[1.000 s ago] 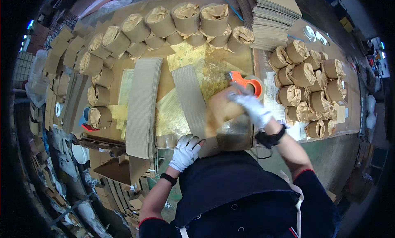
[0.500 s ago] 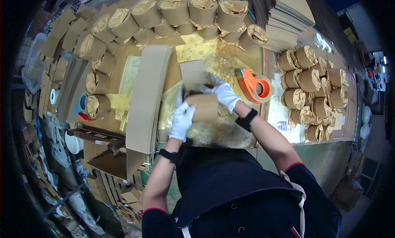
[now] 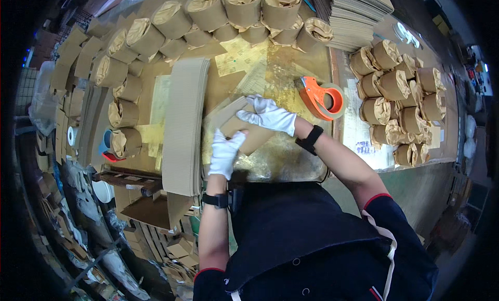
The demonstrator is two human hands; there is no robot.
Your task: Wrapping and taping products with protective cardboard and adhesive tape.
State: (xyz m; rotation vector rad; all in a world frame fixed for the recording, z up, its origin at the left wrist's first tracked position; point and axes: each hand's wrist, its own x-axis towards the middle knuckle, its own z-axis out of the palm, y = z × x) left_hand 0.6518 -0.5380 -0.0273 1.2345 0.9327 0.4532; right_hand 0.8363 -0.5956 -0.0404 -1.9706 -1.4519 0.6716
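In front of me, over the worktable, both my hands grip a brown cardboard piece (image 3: 255,138). It is tilted, and its upper left part looks folded or rolled over; whether something sits inside it cannot be made out. My left hand (image 3: 226,152), in a white glove with bare skin at the thumb tip, is closed on its lower left edge. My white-gloved right hand (image 3: 273,118) lies across its upper right side, thumb over the cardboard and fingers curled round the far edge. An orange tape dispenser (image 3: 316,100) holding a tape roll lies right of my right hand.
A tall stack of corrugated strips (image 3: 184,129) lies left of my hands. Cardboard rings stuffed with brown paper (image 3: 208,10) curve along the back and left. More paper-stuffed rings (image 3: 394,85) are grouped at right. Flat cardboard sheets (image 3: 356,20) are piled at the back right.
The cardboard piece has turned from roughly level to tilted. The corrugated strip end that stuck out beyond it is no longer extended. My right hand has moved left, over the piece.
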